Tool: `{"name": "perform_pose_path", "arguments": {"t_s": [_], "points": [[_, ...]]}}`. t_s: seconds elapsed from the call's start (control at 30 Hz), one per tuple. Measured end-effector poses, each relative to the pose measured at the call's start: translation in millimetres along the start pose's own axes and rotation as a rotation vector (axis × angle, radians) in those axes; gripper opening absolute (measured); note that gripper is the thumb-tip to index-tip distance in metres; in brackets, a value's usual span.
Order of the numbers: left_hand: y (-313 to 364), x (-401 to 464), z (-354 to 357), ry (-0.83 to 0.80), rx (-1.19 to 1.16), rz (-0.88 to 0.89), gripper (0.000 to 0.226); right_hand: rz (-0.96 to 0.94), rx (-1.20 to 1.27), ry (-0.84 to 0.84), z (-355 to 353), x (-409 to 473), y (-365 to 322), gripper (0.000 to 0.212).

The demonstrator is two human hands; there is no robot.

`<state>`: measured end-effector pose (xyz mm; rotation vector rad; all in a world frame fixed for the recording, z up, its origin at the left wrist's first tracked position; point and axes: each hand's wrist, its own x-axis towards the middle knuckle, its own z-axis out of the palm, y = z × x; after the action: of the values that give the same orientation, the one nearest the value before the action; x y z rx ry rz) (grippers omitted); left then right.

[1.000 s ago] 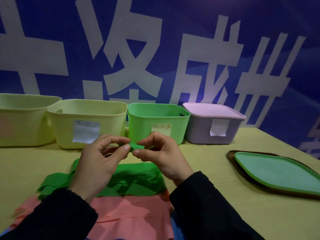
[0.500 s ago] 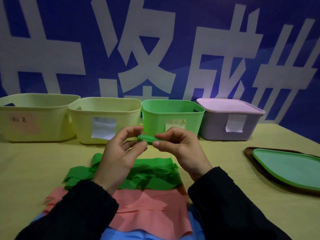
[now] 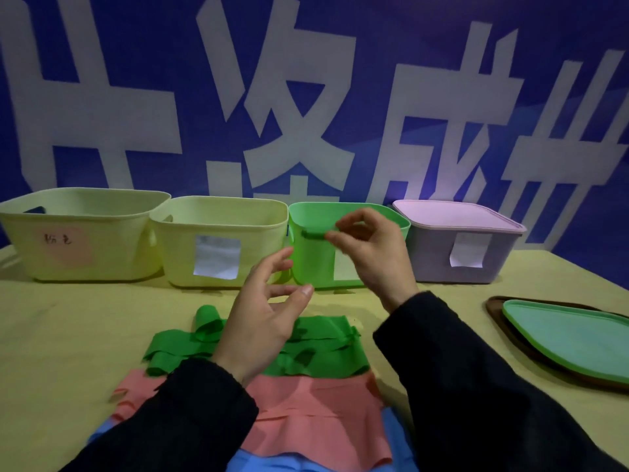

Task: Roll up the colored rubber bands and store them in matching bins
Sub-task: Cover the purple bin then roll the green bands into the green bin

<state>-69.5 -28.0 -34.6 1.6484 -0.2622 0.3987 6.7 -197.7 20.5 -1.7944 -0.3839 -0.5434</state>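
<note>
Nearest to me, blue bands [image 3: 394, 434] lie under pink bands [image 3: 316, 413], and green bands [image 3: 316, 342] lie just beyond them on the bench [image 3: 68, 335]. My left hand [image 3: 262, 321] hovers above the green bands with its fingers spread and holds nothing. Farther, my right hand [image 3: 371, 253] pinches a rolled green band [image 3: 313, 234] at the near rim of the green bin [image 3: 313, 267]. Two yellow bins [image 3: 218, 233] stand to its left, a lidded purple box [image 3: 456, 253] to its right. At the far right lies a green lid [image 3: 568, 338].
</note>
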Motion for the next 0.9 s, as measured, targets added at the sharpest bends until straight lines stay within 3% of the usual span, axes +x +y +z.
{"name": "perform_pose_path", "arguments": {"t_s": [0.17,0.37,0.43,0.53,0.6,0.7,0.77,0.9], "points": [[1,0,-3,0.014,0.017,-0.011,0.045,-0.055,-0.262,0.212,11,38,19,0.018],[-4,2,-3,-0.006,0.055,-0.017,0.034,-0.057,-0.508,0.155,12,52,30,0.026],[-5,6,-4,0.006,0.082,-0.020,0.030,-0.112,-0.451,0.155,13,42,20,0.027],[-8,12,-10,0.109,0.108,-0.036,0.024,-0.136,-0.217,-0.028,23,12,-3,0.017],[-8,15,-17,0.193,0.116,-0.067,0.020,-0.068,-0.173,-0.221,36,-15,-3,0.012],[-6,19,-31,0.308,0.145,-0.083,0.015,0.031,-0.168,-0.310,55,-46,21,0.014],[-8,23,-45,0.332,0.302,-0.097,0.014,0.052,-0.232,-0.355,59,-55,33,0.015],[-22,24,-69,0.227,0.986,-0.234,0.027,0.069,-0.212,-0.344,51,-57,35,0.016]]}}
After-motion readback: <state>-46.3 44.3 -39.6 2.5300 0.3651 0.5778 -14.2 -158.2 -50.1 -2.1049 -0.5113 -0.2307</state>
